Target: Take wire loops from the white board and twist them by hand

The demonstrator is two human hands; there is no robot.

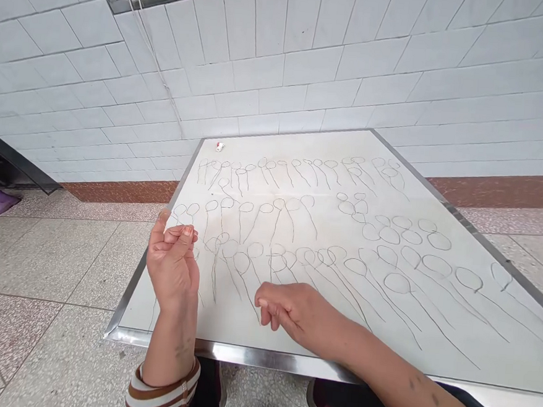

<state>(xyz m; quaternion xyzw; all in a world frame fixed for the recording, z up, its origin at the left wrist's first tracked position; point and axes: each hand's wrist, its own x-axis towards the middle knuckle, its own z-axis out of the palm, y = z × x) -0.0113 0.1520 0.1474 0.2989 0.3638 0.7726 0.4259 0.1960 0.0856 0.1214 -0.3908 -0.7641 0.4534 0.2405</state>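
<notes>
Clearly thin wire loops [397, 283] with long tails, laid flat in about 3 rows across the white counter [498, 343], each a small ring with 1 straight stem running toward the near edge. Judged very light, springy and easy to bend out of shape; also flat against the surface, so hard to lift by pressing from above. Probably best taken at the stem just below the ring, pinched between thumb and forefinger, or slid to the counter edge and picked from there; a pull on the ring itself could deform it or tangle it with a neighbour, since many loops in the near row lie close and some stems cross.

Left hand [173, 263] raised upright over the near left corner of the counter, fingers curled, thumb and fingertips pinched together near the top; grip narrow, possibly on a fine wire, but too thin to tell. Right hand [292, 310] resting low on the counter among the stems of the near row, fingers folded under; grip narrow too, touching the wires there, not clearly holding 1.

Small white and red object [220, 145] at the far left corner of the counter, well apart from both hands. White tiled wall [337, 59] behind, speckled floor [49, 256] to the left.
</notes>
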